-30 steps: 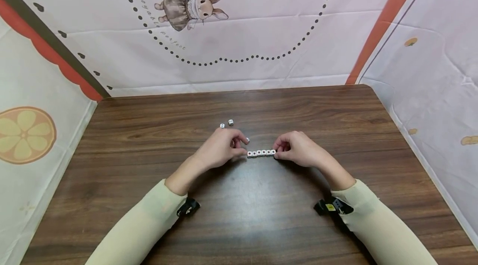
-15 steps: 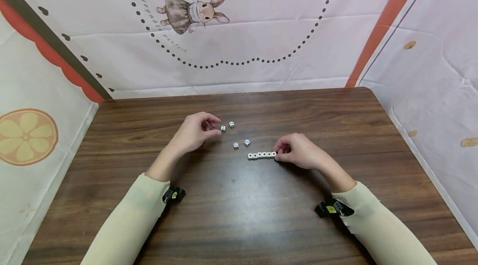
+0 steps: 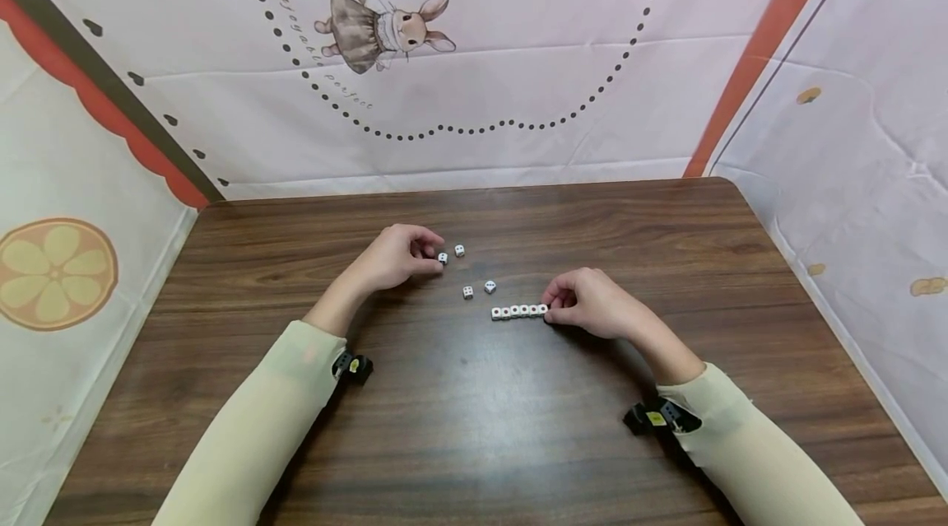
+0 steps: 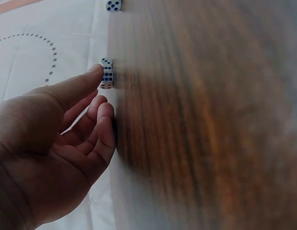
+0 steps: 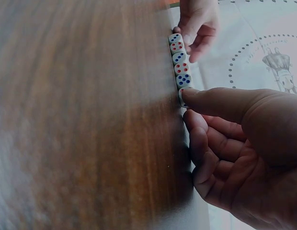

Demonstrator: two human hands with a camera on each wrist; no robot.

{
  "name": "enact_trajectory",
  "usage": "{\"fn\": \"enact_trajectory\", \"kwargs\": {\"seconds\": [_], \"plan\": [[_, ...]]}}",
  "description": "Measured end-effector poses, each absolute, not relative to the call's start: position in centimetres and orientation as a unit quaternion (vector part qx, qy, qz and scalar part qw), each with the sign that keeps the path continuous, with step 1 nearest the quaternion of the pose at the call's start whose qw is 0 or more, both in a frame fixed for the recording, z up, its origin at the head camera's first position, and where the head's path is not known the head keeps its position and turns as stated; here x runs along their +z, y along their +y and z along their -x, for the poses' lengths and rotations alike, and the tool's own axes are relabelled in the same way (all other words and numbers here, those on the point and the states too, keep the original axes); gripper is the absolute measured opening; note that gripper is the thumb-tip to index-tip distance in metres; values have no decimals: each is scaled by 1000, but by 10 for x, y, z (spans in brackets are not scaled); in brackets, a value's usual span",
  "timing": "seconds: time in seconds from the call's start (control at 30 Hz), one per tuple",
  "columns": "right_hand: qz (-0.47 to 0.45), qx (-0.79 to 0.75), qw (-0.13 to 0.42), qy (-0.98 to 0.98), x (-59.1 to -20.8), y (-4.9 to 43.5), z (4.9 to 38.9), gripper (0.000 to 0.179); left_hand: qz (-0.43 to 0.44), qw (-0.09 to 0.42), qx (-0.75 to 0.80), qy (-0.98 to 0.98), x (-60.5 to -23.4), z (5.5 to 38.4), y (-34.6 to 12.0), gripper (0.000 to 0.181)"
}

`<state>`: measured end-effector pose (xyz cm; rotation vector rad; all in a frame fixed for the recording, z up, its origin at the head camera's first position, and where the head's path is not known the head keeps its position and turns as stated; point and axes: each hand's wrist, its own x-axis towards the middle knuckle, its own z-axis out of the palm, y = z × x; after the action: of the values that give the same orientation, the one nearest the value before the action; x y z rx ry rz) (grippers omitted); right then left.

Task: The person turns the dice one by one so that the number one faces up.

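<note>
On the wooden table, several white dice form a straight row [image 3: 519, 311], their upward faces each showing one red dot in the head view. My right hand [image 3: 592, 304] pinches the die [image 5: 184, 97] at the row's right end between thumb and fingers. Farther left, my left hand [image 3: 396, 257] is beside a loose die [image 3: 443, 258], thumb close against it and the index fingertip just beyond, with a gap. In the left wrist view the thumb [image 4: 84, 84] partly covers dice. Whether it touches them is unclear.
Another loose die [image 3: 459, 250] lies just right of the left hand's die. Two more, one die [image 3: 467, 292] and a second die [image 3: 490, 286], lie behind the row's left end. Printed cloth [image 3: 518, 81] hangs behind the table [image 3: 474, 427].
My left hand left the row's left end, went back and left, then came in around the loose die. My right hand stayed at the row's right end.
</note>
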<state>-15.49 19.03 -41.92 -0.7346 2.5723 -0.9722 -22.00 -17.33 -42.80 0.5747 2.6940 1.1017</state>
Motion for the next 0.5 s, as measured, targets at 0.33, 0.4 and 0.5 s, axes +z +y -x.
{"fn": "enact_trajectory", "kwargs": {"seconds": [0.33, 0.4, 0.5], "plan": [[257, -337, 143, 895, -419, 190, 154, 8, -198, 90, 335, 917, -428, 226, -165, 23], [256, -336, 142, 895, -418, 189, 154, 8, -199, 90, 332, 918, -427, 226, -164, 20], [258, -336, 142, 895, -419, 190, 154, 8, -200, 88, 331, 918, -427, 224, -165, 16]]}}
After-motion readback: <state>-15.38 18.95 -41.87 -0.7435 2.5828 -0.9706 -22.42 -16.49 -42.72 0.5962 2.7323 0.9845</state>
